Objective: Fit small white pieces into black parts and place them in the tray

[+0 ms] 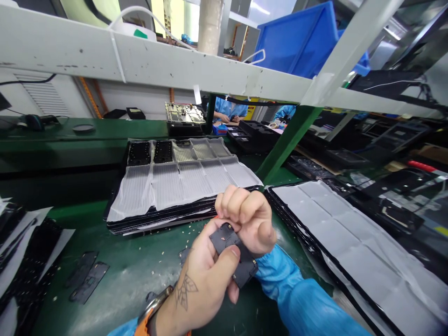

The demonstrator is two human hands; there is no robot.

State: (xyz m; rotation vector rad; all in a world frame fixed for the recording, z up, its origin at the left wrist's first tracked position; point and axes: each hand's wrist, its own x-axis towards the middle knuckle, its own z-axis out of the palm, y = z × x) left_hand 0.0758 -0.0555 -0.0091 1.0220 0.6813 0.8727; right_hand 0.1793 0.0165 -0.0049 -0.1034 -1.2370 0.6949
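Note:
My left hand (206, 275) grips a flat black plastic part (247, 268), its thumb pressed on the top face. The part is tilted, with small gold spots near its edges and a small reddish mark near the upper end. Just beyond the part's upper end is my right hand (248, 217), its fingers curled inward; whether anything small is between them is hidden. Two similar dark parts (89, 282) lie on the green bench (129, 261) at the left. Another dark piece (184, 254) lies partly hidden behind my left hand.
Stacked trays with white liners (168, 186) stand behind my hands, two compartments showing black parts. A second tray stack (353, 233) is at right, black sheets (35, 252) at left. A green post (289, 142) rises between stacks. Small pale bits dot the bench. People sit beyond.

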